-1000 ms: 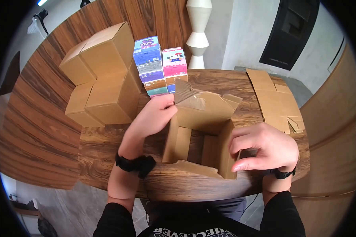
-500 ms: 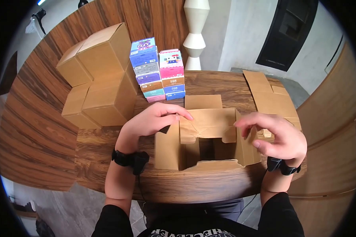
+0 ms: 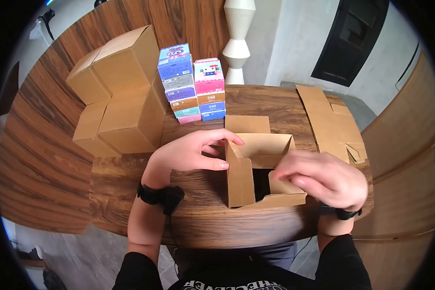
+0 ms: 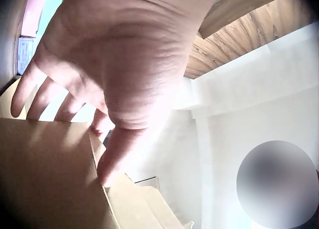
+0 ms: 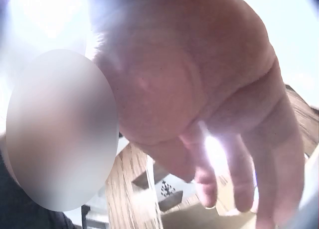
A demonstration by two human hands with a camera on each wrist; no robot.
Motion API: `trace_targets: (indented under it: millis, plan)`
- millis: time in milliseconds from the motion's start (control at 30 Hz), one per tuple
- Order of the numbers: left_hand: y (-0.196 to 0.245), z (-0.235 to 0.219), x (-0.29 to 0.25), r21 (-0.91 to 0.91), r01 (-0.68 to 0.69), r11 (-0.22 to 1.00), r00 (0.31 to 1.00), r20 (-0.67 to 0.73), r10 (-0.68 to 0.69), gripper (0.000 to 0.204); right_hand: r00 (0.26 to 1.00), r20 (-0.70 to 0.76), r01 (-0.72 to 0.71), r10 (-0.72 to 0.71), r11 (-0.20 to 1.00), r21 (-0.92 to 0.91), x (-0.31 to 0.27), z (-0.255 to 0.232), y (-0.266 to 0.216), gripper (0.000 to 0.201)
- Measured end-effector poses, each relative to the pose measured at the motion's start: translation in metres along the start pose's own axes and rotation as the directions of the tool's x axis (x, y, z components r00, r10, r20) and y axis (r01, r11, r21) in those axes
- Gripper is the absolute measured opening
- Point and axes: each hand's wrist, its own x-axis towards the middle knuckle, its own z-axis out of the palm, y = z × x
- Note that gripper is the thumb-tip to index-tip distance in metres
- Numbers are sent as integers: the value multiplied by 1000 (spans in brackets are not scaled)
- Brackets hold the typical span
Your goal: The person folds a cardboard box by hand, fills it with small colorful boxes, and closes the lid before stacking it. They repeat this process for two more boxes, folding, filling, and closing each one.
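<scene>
The left hand (image 3: 191, 152) lies with straight fingers against the left wall of the open cardboard box (image 3: 256, 166), thumb low on the side and fingertips over the top edge, steadying it without closing round anything; the left wrist view shows the same, the thumb pressed to the cardboard edge and the fingers spread. The right hand (image 3: 321, 179) rests palm-down over the box's right side, its fingers fairly straight and seeming to press an inner flap (image 3: 282, 186) down and inward. The box stands near the front edge of the wooden table (image 3: 203, 222), in front of the person. Judging by how things lie, the box is formed into a square tube and its side flaps are partly folded in, but it is not closed: the far flap (image 3: 247, 123) lies flat on the table behind it, the near one also lies open, and a dark gap shows in the middle. A flat unfolded carton (image 3: 331, 123) waits at the right, while folded brown boxes (image 3: 118, 92) and a stack of small coloured boxes (image 3: 193, 84) stand behind. The right hand hides the box's right wall, and the right wrist view is glare and palm only.
</scene>
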Motion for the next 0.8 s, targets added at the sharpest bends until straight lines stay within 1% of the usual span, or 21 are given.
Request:
trace_targets:
  millis: [33,67,100,167,233,267,333,367,400,433,467,533,567,600,700,800]
  plan:
    - [0,1,1,3,0,1000,1000,0,0,59,999,24,43,-47,990,136,-7,-6,-1,39]
    - [0,2,1,4,4,1000,1000,-20,-4,59,988,108,89,-109,980,177,-10,-11,-4,49]
    - [0,5,2,5,8,1000,999,-39,-8,58,987,107,102,-119,984,148,-10,-11,-17,45]
    - [1,12,4,17,18,1000,996,-86,-16,57,977,185,112,-104,993,-35,-13,-4,-17,41]
    - [3,20,5,36,29,999,989,-146,-24,56,972,197,149,-126,983,-109,-12,1,-24,38]
    - [4,23,6,26,50,998,987,-154,-46,58,970,203,167,-136,975,-144,-12,3,-27,37]
    - [5,28,7,9,89,996,981,-172,-86,61,984,134,141,-120,977,-159,-15,7,-24,38]
    - [8,29,7,29,75,997,982,-176,-69,62,989,100,128,-112,978,-168,-14,8,-25,39]
    - [11,31,6,47,61,997,982,-181,-52,64,1000,-1,-7,7,985,-170,-11,10,-29,39]
    - [12,32,6,66,48,997,982,-185,-35,65,987,-100,-141,126,977,-158,-6,14,-36,40]
    - [12,32,7,63,33,997,982,-187,-20,66,950,-198,-271,242,953,-134,0,16,-42,40]
    - [12,34,7,56,4,998,982,-187,7,68,930,-225,-340,289,910,-239,6,21,-36,40]
    - [13,34,7,52,15,999,985,-172,-6,69,919,-241,-374,311,881,-289,8,24,-30,40]
    - [17,34,7,49,26,998,987,-157,-18,71,919,-250,-379,304,857,-350,8,27,-23,36]
    - [21,36,6,65,49,997,989,-146,-40,72,940,-135,-341,313,870,-355,10,28,-8,35]
    - [22,37,6,68,62,996,986,-156,-51,71,943,-103,-333,318,876,-348,10,24,-7,42]
